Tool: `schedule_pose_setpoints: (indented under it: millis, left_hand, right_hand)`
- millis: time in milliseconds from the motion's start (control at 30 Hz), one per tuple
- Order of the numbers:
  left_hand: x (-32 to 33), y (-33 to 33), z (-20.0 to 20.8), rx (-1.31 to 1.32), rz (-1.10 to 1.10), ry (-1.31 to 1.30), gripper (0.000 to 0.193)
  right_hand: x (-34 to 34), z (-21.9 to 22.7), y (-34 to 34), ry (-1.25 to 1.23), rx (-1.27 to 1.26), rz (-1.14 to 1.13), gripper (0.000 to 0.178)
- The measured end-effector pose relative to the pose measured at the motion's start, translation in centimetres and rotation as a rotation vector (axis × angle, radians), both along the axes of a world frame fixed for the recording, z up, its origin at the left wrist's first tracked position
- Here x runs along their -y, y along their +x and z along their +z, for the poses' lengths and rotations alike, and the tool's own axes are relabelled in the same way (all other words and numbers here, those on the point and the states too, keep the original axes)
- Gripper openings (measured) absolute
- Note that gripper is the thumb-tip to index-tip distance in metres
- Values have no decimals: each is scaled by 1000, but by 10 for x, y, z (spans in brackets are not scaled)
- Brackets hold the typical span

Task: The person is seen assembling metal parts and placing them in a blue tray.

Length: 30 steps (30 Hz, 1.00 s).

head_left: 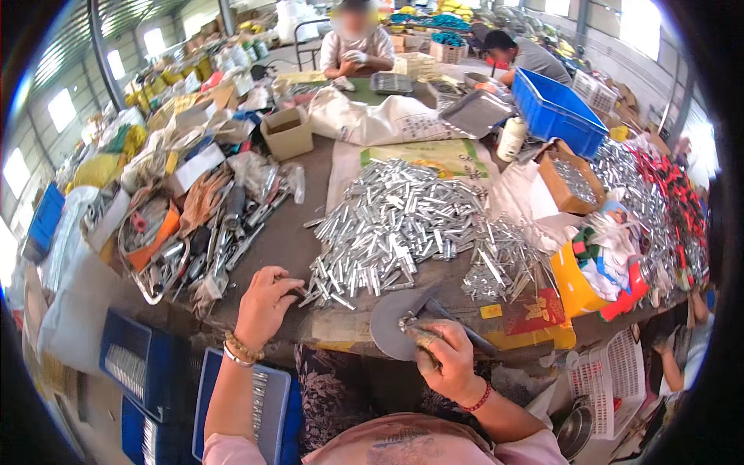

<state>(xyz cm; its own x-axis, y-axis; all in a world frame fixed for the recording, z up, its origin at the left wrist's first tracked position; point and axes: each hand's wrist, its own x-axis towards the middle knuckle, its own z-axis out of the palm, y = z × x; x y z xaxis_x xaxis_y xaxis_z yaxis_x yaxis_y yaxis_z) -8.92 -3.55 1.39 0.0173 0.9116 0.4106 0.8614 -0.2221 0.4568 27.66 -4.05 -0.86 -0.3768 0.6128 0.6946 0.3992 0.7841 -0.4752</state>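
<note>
A large heap of short silvery metal tubes lies on a printed sack in the middle of the table. My left hand, wearing a beaded bracelet and a bangle, is at the heap's near left edge; its fingers are partly bent and apart, with nothing visible in them. At the table's front edge is a flat grey disc with a small metal fitting at its centre. Over the disc's right side, my right hand has thumb and fingers pressed together; what they hold, if anything, is hidden. A dark bar runs behind that hand.
Thin metal pieces are piled right of the tubes. A yellow container with cloths stands farther right. Tools and scrap crowd the left. Blue bins sit below, left of my lap. Two people work beyond the table; another is at right.
</note>
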Motion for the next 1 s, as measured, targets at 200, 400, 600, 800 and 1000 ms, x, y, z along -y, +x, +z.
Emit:
schedule_pose_setpoints:
  millis: [200, 400, 600, 800, 1000]
  left_hand:
    - [-8, 2, 3, -79, -64, 25, 17]
    - [19, 60, 23, 267, -30, -74, 16]
    - [26, 128, 24, 185, -237, -69, 17]
    - [14, 147, 14, 89, -215, -22, 15]
    - [28, 146, 14, 93, -183, 19, 16]
  right_hand:
    - [15, 5, 36, -41, 16, -75, 41]
    - [21, 11, 63, -113, 21, -163, 37]
    - [27, 21, 58, -101, 54, -105, 33]
    - [-11, 30, 107, -59, 159, -506, 22]
    - [-65, 25, 162, -200, 295, -838, 38]
